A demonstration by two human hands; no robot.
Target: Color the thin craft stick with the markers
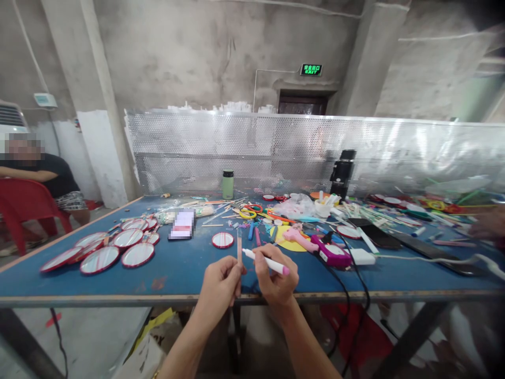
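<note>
My left hand (223, 281) is closed on a thin flat wooden craft stick (239, 247), held upright above the table's front edge. Gripped like a pen in my right hand (276, 273) is a white marker (268, 261) with a pink end. Its tip points left, close to the stick; whether the two touch I cannot tell. Just beyond my left hand a small round red-rimmed disc (223, 240) lies on the blue table (177, 273). Behind the stick lie a blue marker cap (251, 231) and a pink one (258, 237).
Several red-rimmed discs (100, 260) lie piled at left beside a phone (182, 225). A green bottle (228, 184) stands at the back. To the right are a purple device (331, 251), black cables (361, 279) and scattered sticks. A person (51, 173) sits far left.
</note>
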